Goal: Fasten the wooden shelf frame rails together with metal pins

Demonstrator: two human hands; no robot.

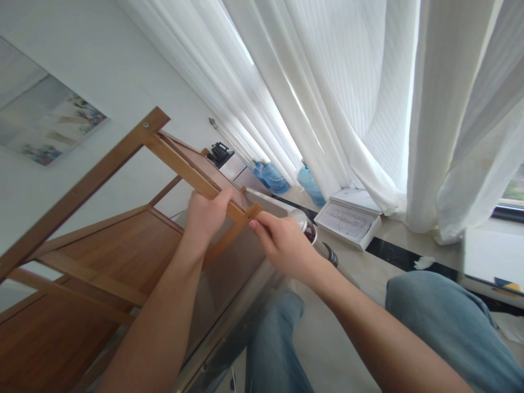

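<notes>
A brown wooden shelf rack stands tilted in view on the left, with flat panels between its posts. My left hand is closed around its upper rail, thumb on top. At the rail's right end, where it meets a short post, my right hand pinches at a small dark screw with thumb and forefinger. The fingertips partly hide the screw. A similar metal screw head shows at the far post's top.
Beneath the rack is a table with a shiny edge. A glass-and-metal kettle-like vessel stands close to my right hand. An open white box, blue water bottles and white curtains are beyond. My jeans-clad knee is at right.
</notes>
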